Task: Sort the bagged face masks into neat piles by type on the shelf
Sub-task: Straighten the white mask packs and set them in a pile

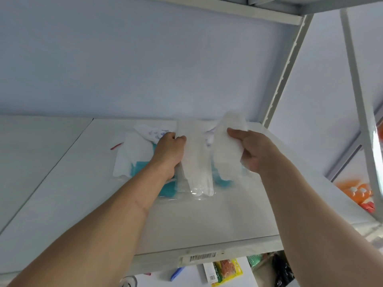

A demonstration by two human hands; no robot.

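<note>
Barcode sticker (202,257) on shelf (103,204) near edge; digits unreadable. Blue print on far bag (154,133) illegible. Left hand (169,151) curls fingers round edge of bagged white mask (196,162). Right hand (251,150) pinches second white mask (227,150). Teal masks (165,188) partly hidden beneath. White shelf, pale wall (145,59), grey upright (288,65).

A shop or stockroom: metal shelving (286,65) with a barcode label (202,256) and packaged goods (227,270) below.
</note>
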